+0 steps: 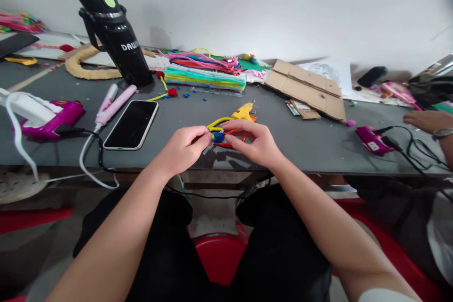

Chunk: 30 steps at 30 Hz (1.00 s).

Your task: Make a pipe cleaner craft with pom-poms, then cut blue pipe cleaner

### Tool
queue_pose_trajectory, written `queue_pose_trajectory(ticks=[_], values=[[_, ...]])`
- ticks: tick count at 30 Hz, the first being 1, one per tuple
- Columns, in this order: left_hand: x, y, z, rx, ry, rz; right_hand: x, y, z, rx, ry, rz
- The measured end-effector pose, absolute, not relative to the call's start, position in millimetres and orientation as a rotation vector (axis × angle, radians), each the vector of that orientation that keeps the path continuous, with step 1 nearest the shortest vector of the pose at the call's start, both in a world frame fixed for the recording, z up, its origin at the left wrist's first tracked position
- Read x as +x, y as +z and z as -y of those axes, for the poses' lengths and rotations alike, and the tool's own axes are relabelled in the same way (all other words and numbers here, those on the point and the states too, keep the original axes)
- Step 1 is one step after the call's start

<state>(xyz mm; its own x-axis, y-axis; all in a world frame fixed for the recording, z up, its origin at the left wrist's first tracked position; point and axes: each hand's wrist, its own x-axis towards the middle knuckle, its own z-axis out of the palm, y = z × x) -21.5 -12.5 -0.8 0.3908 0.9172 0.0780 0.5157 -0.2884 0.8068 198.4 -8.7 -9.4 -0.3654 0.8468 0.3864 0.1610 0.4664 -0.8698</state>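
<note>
A gray table (318,148) runs along a pale wall (283,9), with a red stool (221,257) below. A black bottle (118,33), a stack of colored fuzzy sticks (205,78) and folded cardboard (307,87) line the back. Near the front edge, the left hand (186,146) and right hand (256,141) pinch opposite ends of a small blue piece (218,138). Gray tabletop stretches between the left hand and the phone (132,125), and more widely rightward to a purple socket (373,140). Fingers partly cover the blue piece; a yellow-orange object (244,111) behind is hard to make out. Another person's hand (426,121) enters at right, its arm cut off.
</note>
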Motion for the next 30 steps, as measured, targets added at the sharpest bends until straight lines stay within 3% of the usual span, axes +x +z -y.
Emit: queue_pose_trajectory(ticks=[30], values=[[-17.6,1.2,16.9,1.973,0.625,-1.144,198.7,-6.1,12.8,-0.924,0.942,1.926]])
